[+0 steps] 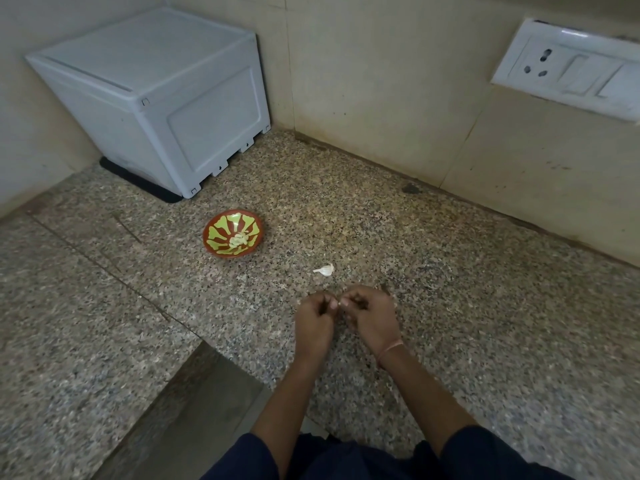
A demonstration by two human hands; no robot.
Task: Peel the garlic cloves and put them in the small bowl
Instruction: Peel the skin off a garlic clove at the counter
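1. Left hand (pixel 313 320) and right hand (pixel 372 317) sat together low over the desk (pixel 450 306), fingers (pixel 356 296) curled tight, pinching a small pale clove (pixel 341 301), mostly hidden.
2. Spare clove (pixel 325 270) lay unpeeled just beyond them.
3. Bowl (pixel 207 239) farther left held peeled cloves (pixel 239 240).
4. White box (pixel 156 98) stood in the corner behind.

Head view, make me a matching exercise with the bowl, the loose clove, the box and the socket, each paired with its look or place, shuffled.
1. bowl
2. clove
3. box
4. socket

A. white, high on the right
B. small, pointed, lying loose
C. grey, far left corner
D. red and green

Pairs: 1-D, 2-B, 3-C, 4-A
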